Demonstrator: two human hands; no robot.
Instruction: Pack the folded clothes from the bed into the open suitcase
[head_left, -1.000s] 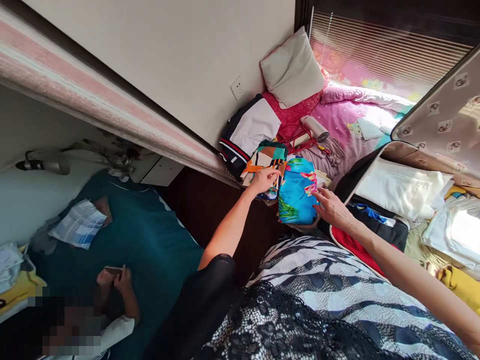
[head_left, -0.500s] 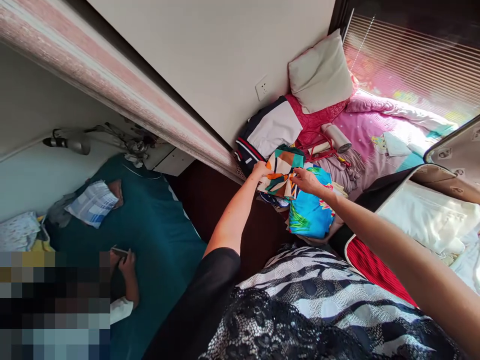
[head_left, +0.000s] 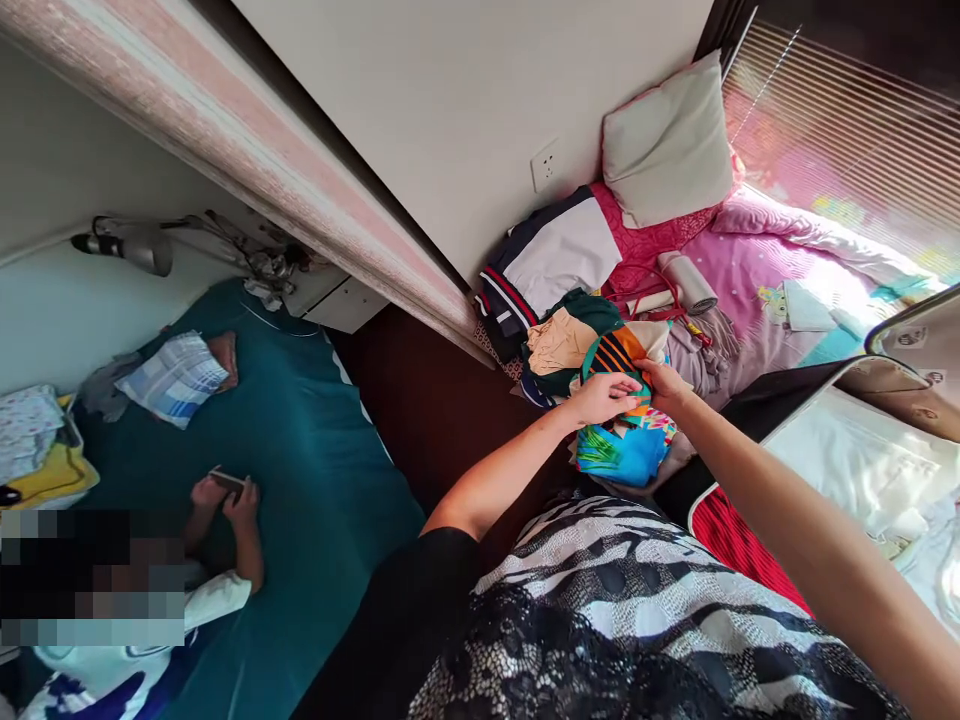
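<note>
My left hand (head_left: 606, 398) and my right hand (head_left: 664, 385) meet over a pile of folded clothes on the bed. Both are closed on an orange, green and white patterned garment (head_left: 621, 352), which lies partly turned over. Under it sits a bright blue flowered garment (head_left: 622, 452). A tan folded piece (head_left: 559, 342) and dark green cloth lie just left of my hands. Behind them rests a white and navy garment (head_left: 551, 255).
An open suitcase (head_left: 855, 440) with white folded cloth stands at the right. A pillow (head_left: 667, 150), a white cylinder with red cord (head_left: 686, 282) and pink bedding lie behind. Lower left, another person on a teal bed (head_left: 300, 470) holds a phone.
Both hands have come together on the patterned garment and drawn it right, over the blue one. A tan piece now shows where it lay. The view has shifted left.
</note>
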